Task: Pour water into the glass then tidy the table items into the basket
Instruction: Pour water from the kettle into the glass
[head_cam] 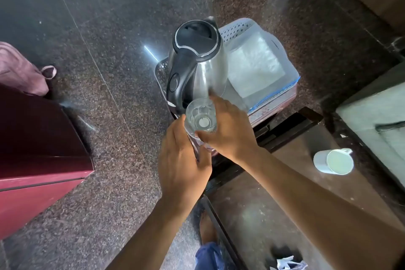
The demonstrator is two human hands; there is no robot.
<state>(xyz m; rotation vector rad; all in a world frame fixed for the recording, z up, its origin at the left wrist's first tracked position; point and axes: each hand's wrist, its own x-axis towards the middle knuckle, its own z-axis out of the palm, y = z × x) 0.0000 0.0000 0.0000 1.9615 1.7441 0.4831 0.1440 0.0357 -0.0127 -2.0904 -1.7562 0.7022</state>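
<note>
A clear drinking glass [201, 116] is held upright over the near end of a white perforated basket [237, 28] that stands on the floor. My left hand [183, 155] wraps the glass from the left and below. My right hand [228, 129] grips its right side near the rim. A steel electric kettle [197, 59] with a black lid and handle stands upright in the basket's left part, just behind the glass. A clear plastic container [258, 66] with a blue-edged lid lies in the basket's right part. Whether the glass holds water is hard to tell.
A white mug [334, 161] lies on its side on the dark brown table [306, 193] at the right. A maroon cabinet [32, 160] stands at the left, with a pink bag [19, 70] behind it. Speckled granite floor [109, 50] surrounds the basket.
</note>
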